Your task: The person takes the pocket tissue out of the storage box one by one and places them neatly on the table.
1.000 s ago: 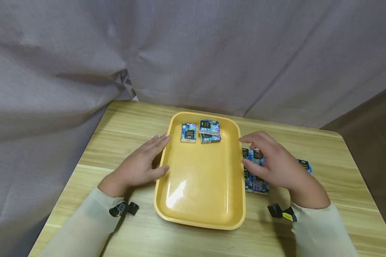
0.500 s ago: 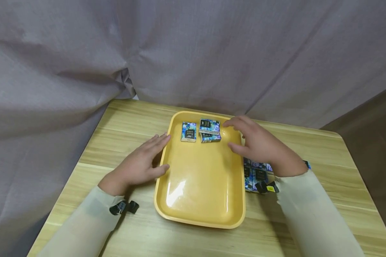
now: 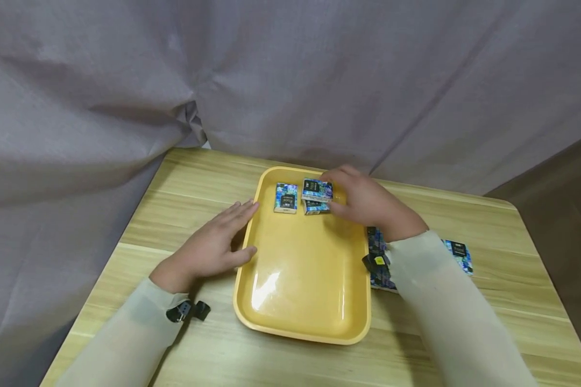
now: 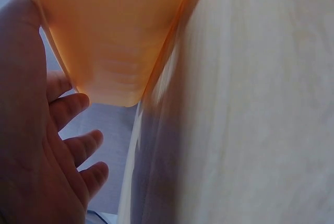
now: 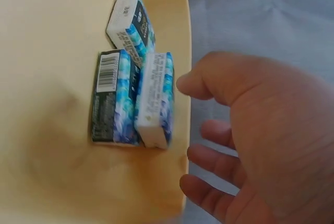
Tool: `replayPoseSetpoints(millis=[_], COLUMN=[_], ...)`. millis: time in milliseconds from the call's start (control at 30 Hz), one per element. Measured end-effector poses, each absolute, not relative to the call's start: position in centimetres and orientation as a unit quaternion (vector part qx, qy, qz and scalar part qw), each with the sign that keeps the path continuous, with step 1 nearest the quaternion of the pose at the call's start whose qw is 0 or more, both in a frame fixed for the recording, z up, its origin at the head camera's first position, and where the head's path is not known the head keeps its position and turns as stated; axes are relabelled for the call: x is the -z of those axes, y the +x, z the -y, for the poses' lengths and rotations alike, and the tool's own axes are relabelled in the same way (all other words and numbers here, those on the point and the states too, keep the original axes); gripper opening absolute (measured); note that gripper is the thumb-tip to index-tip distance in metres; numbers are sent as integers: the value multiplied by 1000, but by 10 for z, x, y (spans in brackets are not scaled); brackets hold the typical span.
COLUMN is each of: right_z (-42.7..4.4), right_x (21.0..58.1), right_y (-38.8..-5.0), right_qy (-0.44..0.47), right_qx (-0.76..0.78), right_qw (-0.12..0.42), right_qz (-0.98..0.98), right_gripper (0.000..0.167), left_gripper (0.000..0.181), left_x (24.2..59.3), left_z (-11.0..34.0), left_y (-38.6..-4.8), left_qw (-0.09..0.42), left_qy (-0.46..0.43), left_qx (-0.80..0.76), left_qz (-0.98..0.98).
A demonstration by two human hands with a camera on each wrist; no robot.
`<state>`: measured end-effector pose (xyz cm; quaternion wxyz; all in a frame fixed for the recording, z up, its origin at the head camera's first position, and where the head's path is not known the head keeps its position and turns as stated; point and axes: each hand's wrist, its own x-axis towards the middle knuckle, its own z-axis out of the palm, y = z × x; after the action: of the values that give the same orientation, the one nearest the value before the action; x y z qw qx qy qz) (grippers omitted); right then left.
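A yellow tray [image 3: 302, 279] stands on the table with three small blue-patterned packs near its far end; they look like pocket tissue packs. One pack [image 3: 285, 198] lies alone at left. To its right an upper pack [image 3: 316, 190] overlaps a lower pack [image 3: 314, 207]. My left hand [image 3: 210, 244] rests against the tray's left rim, fingers spread, nothing gripped. My right hand [image 3: 363, 196] reaches over the far right rim, thumb and fingers parted at the right end of the overlapping packs. In the right wrist view a gap separates the thumb from the nearest pack [image 5: 155, 98].
More patterned packs [image 3: 380, 282] lie on the wooden table [image 3: 494, 301] beside the tray's right wall, partly hidden under the right forearm. Another pack [image 3: 459, 255] is farther right. A grey curtain [image 3: 290, 80] hangs behind the table.
My right hand has moved left and away from me, from outside the tray's right rim to the overlapping packs. My left hand and the tray have stayed in place.
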<state>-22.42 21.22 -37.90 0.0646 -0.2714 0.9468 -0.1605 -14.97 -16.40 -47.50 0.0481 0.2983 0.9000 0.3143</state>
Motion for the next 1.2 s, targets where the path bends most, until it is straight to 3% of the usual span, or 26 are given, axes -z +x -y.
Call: replayPoseSetpoints(millis=[300, 1200], right_z=[-206, -201], right_x=[392, 408], right_y=[-233, -238], right_qy=[-233, -223], right_qx=[158, 158], right_qw=[95, 106], right_qz=[-955, -956], right_gripper=[62, 66], left_gripper=[97, 97], left_x=[471, 472], left_z=[159, 159], left_y=[-149, -148], left_qw=[50, 43], left_qy=[299, 308], left_qx=[-318, -321], left_qz=[-898, -895])
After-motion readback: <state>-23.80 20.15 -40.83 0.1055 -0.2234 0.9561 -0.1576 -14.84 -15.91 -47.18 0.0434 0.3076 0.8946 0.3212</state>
